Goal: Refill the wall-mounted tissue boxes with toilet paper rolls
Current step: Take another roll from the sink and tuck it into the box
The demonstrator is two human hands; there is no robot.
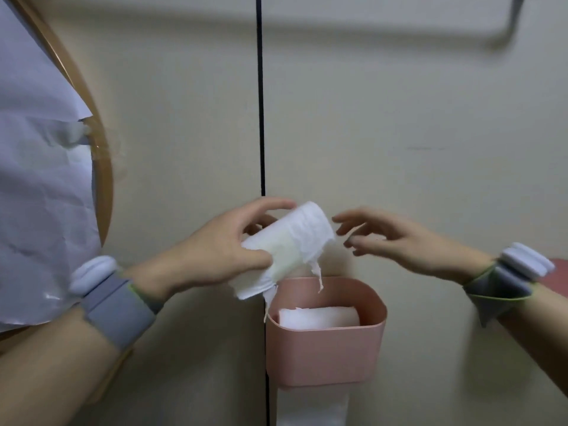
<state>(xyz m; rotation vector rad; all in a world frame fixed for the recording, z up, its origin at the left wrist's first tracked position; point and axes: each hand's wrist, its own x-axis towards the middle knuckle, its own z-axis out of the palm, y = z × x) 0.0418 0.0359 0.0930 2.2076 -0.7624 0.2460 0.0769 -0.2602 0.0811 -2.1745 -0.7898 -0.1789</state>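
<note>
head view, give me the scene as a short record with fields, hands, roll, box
left hand: grips a toilet paper roll, tilted, above the box
right hand: open, fingers reaching toward the roll, not touching
pink tissue box: wall-mounted, top open, another roll lying inside
paper strip: hangs below the box

You face a beige wall (399,149) split by a dark vertical seam (260,103); a paper-covered round mirror (43,167) hangs left.

The left hand (215,250) is curling thumb and fingers around a white toilet paper roll (285,250); the right hand (408,241) is reaching toward it, fingers loosely spread.
</note>
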